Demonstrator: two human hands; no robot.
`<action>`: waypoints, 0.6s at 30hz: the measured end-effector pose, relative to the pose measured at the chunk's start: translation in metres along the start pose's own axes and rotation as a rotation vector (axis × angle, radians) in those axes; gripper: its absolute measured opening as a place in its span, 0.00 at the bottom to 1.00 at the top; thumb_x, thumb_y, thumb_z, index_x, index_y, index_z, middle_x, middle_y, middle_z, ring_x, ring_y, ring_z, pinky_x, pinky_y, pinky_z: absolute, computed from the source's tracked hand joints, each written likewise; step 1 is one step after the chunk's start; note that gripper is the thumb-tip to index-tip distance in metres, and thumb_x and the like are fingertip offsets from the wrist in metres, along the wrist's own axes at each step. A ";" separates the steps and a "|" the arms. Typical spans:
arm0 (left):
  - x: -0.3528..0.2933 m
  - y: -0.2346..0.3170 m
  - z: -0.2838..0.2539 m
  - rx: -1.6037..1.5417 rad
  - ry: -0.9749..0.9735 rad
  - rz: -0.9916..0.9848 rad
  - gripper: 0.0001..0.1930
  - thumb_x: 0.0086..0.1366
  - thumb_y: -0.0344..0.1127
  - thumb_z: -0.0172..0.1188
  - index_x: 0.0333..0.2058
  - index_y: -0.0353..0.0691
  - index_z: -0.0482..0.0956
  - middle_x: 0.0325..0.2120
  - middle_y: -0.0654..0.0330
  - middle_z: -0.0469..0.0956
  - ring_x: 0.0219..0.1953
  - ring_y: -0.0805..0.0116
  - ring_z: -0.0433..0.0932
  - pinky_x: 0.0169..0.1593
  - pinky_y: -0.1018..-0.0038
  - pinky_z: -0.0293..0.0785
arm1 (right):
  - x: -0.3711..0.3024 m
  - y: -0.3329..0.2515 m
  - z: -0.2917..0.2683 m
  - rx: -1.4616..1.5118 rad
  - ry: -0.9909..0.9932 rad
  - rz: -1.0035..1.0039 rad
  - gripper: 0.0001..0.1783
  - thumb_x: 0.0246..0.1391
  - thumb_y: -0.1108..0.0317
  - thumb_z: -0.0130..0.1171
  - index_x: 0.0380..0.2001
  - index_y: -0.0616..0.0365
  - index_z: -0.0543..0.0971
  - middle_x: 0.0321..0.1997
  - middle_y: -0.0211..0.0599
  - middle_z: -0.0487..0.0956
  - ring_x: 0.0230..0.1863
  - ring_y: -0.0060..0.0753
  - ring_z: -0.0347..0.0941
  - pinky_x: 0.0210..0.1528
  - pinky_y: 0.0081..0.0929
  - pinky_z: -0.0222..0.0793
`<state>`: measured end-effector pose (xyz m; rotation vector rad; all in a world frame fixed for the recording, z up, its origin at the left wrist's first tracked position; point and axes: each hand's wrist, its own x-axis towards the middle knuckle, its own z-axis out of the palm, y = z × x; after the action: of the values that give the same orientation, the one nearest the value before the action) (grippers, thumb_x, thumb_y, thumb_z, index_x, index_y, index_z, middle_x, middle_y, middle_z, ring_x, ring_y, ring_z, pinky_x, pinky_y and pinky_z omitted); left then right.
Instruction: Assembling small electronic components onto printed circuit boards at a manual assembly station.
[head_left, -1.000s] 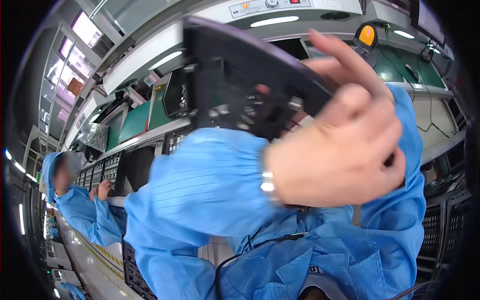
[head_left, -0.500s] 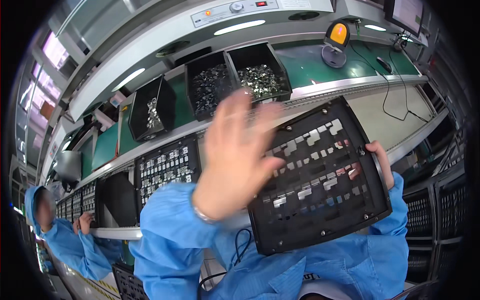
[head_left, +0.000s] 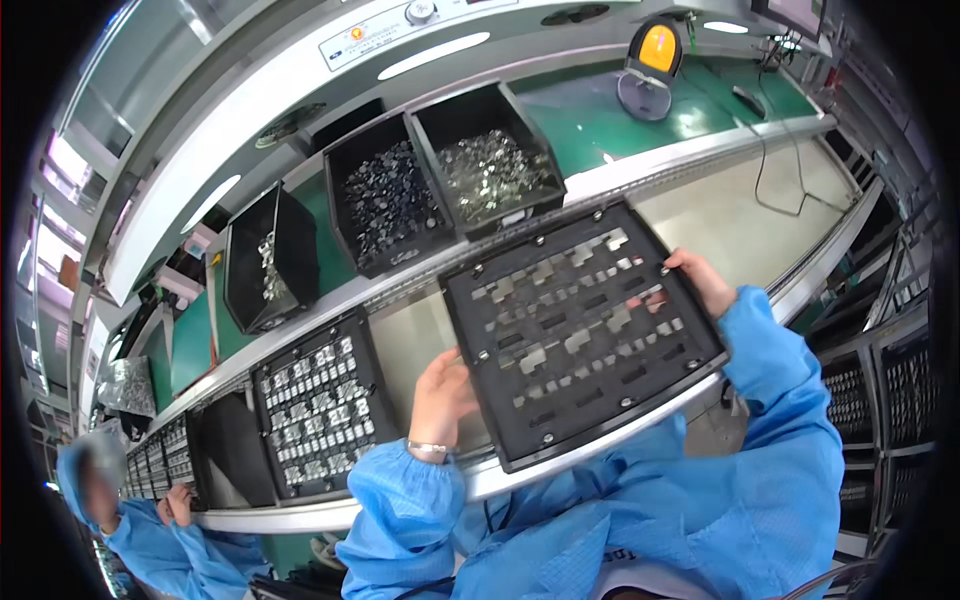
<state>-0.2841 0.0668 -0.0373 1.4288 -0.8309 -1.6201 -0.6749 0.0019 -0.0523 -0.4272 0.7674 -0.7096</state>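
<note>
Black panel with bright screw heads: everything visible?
The black panel looks flat, squarish and plastic, with bright screw heads near its edges, rows of stepped greyish patches and dark slots. It sits askew by the white front rail. The right grip holds its right edge; the left grip is beside its left, contact unclear.

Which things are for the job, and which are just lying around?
Seems part of the job:
black rectangular tray with silvery pieces, held by the right hand, left hand beside it
open black plastic bins of small loose pieces

Seems just lying about:
small black computer mouse
crinkled silvery plastic bag
</note>
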 end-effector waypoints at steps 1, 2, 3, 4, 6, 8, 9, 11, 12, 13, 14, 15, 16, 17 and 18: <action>0.005 -0.002 0.000 -0.010 0.032 -0.010 0.23 0.62 0.28 0.47 0.57 0.34 0.61 0.34 0.63 0.75 0.30 0.75 0.76 0.29 0.75 0.75 | 0.007 0.000 0.004 -0.049 0.092 -0.047 0.29 0.49 0.61 0.40 0.54 0.65 0.65 0.51 0.58 0.72 0.44 0.53 0.75 0.41 0.32 0.75; 0.009 -0.006 -0.005 -0.007 0.048 -0.016 0.23 0.62 0.28 0.47 0.57 0.36 0.62 0.32 0.65 0.74 0.27 0.78 0.74 0.29 0.78 0.74 | 0.015 0.003 0.011 -0.089 0.182 -0.090 0.29 0.49 0.60 0.42 0.54 0.65 0.65 0.48 0.59 0.74 0.40 0.52 0.77 0.39 0.33 0.76; 0.013 -0.009 -0.006 -0.012 0.042 -0.016 0.23 0.62 0.28 0.47 0.57 0.36 0.62 0.32 0.65 0.74 0.27 0.78 0.74 0.29 0.78 0.74 | 0.021 0.003 0.010 -0.092 0.168 -0.126 0.29 0.48 0.62 0.42 0.53 0.67 0.65 0.49 0.58 0.73 0.38 0.52 0.77 0.42 0.35 0.76; 0.017 -0.012 -0.006 0.017 0.084 -0.006 0.23 0.62 0.28 0.47 0.57 0.37 0.62 0.31 0.66 0.74 0.26 0.79 0.73 0.28 0.79 0.73 | 0.023 0.000 0.008 -0.095 0.174 -0.126 0.29 0.48 0.62 0.42 0.53 0.67 0.65 0.49 0.58 0.73 0.38 0.52 0.77 0.42 0.35 0.76; 0.022 -0.014 -0.012 0.050 0.131 -0.005 0.23 0.62 0.27 0.47 0.57 0.38 0.63 0.30 0.67 0.73 0.26 0.80 0.72 0.27 0.80 0.71 | 0.031 -0.002 0.005 -0.056 0.161 -0.075 0.29 0.48 0.63 0.41 0.54 0.66 0.65 0.49 0.57 0.73 0.37 0.52 0.78 0.42 0.36 0.77; 0.027 -0.015 -0.015 0.038 0.122 -0.017 0.23 0.62 0.28 0.48 0.57 0.39 0.63 0.29 0.69 0.72 0.26 0.81 0.72 0.26 0.82 0.69 | 0.037 -0.001 0.001 -0.064 0.165 -0.071 0.29 0.48 0.63 0.40 0.54 0.64 0.65 0.50 0.57 0.73 0.37 0.52 0.78 0.41 0.37 0.77; 0.029 -0.015 -0.014 0.039 0.124 -0.025 0.23 0.62 0.28 0.48 0.57 0.39 0.63 0.29 0.69 0.72 0.26 0.81 0.72 0.26 0.82 0.69 | 0.040 0.000 -0.001 -0.076 0.166 -0.073 0.29 0.48 0.63 0.40 0.55 0.62 0.66 0.50 0.57 0.72 0.36 0.52 0.78 0.40 0.38 0.77; 0.029 -0.014 -0.010 0.061 0.147 -0.025 0.22 0.63 0.29 0.49 0.57 0.39 0.63 0.29 0.69 0.72 0.25 0.81 0.71 0.25 0.83 0.68 | 0.045 -0.005 -0.008 -0.056 0.152 -0.042 0.29 0.48 0.63 0.39 0.55 0.59 0.66 0.50 0.56 0.72 0.36 0.51 0.78 0.41 0.39 0.76; 0.027 -0.012 -0.008 0.064 0.148 -0.037 0.22 0.63 0.29 0.49 0.57 0.39 0.63 0.29 0.69 0.72 0.25 0.81 0.71 0.25 0.83 0.68 | 0.046 -0.005 -0.011 -0.041 0.137 -0.020 0.29 0.48 0.63 0.39 0.56 0.57 0.66 0.50 0.56 0.72 0.35 0.50 0.78 0.41 0.40 0.76; 0.025 -0.010 -0.005 0.060 0.152 -0.039 0.22 0.64 0.29 0.49 0.58 0.39 0.63 0.28 0.69 0.72 0.25 0.82 0.70 0.25 0.84 0.68 | 0.046 -0.002 -0.011 -0.033 0.141 -0.011 0.29 0.48 0.63 0.39 0.56 0.57 0.66 0.50 0.56 0.72 0.35 0.50 0.78 0.41 0.40 0.76; 0.024 -0.008 -0.002 0.052 0.162 -0.033 0.22 0.64 0.29 0.49 0.58 0.39 0.63 0.28 0.70 0.72 0.24 0.83 0.69 0.25 0.85 0.67 | 0.045 -0.004 -0.008 -0.049 0.145 -0.009 0.29 0.48 0.63 0.39 0.56 0.56 0.66 0.50 0.55 0.73 0.35 0.49 0.78 0.42 0.40 0.76; 0.023 -0.009 -0.002 0.051 0.168 -0.038 0.22 0.64 0.29 0.49 0.58 0.39 0.63 0.28 0.70 0.72 0.24 0.83 0.69 0.25 0.85 0.67 | 0.045 -0.005 -0.005 -0.065 0.149 -0.008 0.30 0.47 0.63 0.39 0.56 0.54 0.66 0.50 0.54 0.73 0.35 0.48 0.78 0.42 0.41 0.75; 0.022 -0.010 -0.004 0.029 0.162 -0.033 0.22 0.64 0.29 0.49 0.58 0.38 0.62 0.28 0.70 0.72 0.23 0.84 0.68 0.24 0.85 0.67 | 0.046 -0.007 -0.003 -0.065 0.147 -0.001 0.30 0.47 0.63 0.39 0.56 0.54 0.66 0.50 0.54 0.73 0.35 0.48 0.78 0.42 0.41 0.75; 0.021 -0.012 -0.007 0.009 0.152 -0.028 0.22 0.64 0.29 0.49 0.58 0.38 0.62 0.27 0.70 0.71 0.23 0.85 0.67 0.24 0.86 0.66 | 0.046 -0.007 0.001 -0.062 0.141 0.003 0.30 0.47 0.63 0.39 0.56 0.55 0.66 0.50 0.54 0.73 0.36 0.49 0.78 0.43 0.41 0.75; 0.021 -0.013 -0.009 0.010 0.153 -0.033 0.22 0.64 0.29 0.49 0.58 0.38 0.62 0.27 0.70 0.71 0.23 0.85 0.67 0.24 0.86 0.66 | 0.045 -0.008 0.003 -0.059 0.135 0.005 0.30 0.47 0.63 0.39 0.56 0.55 0.66 0.50 0.54 0.73 0.36 0.49 0.78 0.44 0.41 0.74</action>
<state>-0.2782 0.0540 -0.0596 1.5590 -0.7317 -1.5112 -0.6529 -0.0356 -0.0679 -0.4332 0.9183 -0.7174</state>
